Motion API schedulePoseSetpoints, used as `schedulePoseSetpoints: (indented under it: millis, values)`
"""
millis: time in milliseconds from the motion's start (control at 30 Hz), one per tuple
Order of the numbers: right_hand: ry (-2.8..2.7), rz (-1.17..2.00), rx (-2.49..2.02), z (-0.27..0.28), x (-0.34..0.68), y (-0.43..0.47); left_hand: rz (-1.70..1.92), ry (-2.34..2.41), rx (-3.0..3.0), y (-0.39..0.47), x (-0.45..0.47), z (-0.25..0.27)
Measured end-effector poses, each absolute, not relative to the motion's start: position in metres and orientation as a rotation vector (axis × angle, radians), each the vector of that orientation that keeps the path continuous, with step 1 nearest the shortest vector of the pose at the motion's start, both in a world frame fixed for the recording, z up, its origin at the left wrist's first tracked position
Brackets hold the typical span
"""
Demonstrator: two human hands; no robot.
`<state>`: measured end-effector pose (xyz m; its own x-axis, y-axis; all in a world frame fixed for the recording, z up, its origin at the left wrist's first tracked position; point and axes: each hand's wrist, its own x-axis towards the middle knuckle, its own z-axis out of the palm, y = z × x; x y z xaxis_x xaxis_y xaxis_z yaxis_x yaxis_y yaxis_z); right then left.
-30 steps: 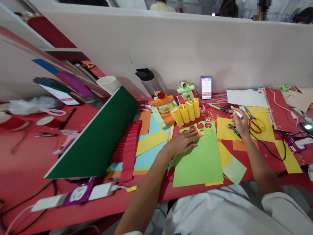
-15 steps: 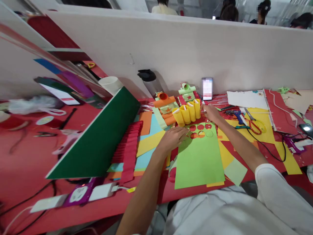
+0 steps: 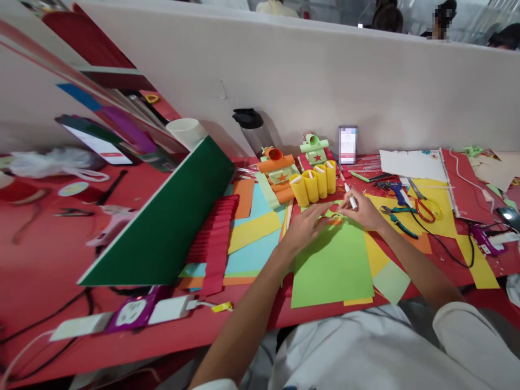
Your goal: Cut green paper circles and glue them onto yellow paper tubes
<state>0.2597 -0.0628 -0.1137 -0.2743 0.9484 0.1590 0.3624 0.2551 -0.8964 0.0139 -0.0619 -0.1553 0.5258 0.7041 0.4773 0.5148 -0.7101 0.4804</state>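
Observation:
My left hand (image 3: 306, 225) lies on the upper left of a light green paper sheet (image 3: 333, 271), fingers stretched out and pressing it down. Held in my right hand (image 3: 363, 210) is a slim white pen (image 3: 350, 197), at the sheet's upper edge. Round holes are cut along that edge, partly covered by my hands. Just behind stands a row of yellow paper rolls (image 3: 312, 183). An orange and green paper model (image 3: 278, 176) is beside the rolls, and a smaller green and red one (image 3: 315, 151) is behind them.
A dark green board (image 3: 158, 222) leans at the left, near fringed red paper (image 3: 215, 238). Pliers (image 3: 400, 221), scissors (image 3: 422, 200) and a glue gun (image 3: 398, 192) with its cord lie at the right. A bottle (image 3: 252, 130) and a phone (image 3: 348, 144) stand by the white partition.
My right hand has come back from beside the yellow rolls to the green sheet's upper edge, with the white pen in it. My left hand has shifted slightly right.

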Motion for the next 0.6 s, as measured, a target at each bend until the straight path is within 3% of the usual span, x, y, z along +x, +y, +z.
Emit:
schedulePoseSetpoints:
  millis: [100, 433, 600]
  values:
    - [-1.604, 1.167, -1.111, -0.12, 0.254, -0.085, 0.964, 0.943, 2.52, -0.067, 0.026, -0.159]
    - [-1.396, 1.308, -1.0, -0.129, 0.262, -0.084, 1.218, 0.93, 2.304, -0.069, 0.03, -0.156]
    - [-1.356, 1.329, -0.974, -0.13, 0.28, -0.083, 1.154, 1.047, 2.133, -0.066, 0.027, -0.156]
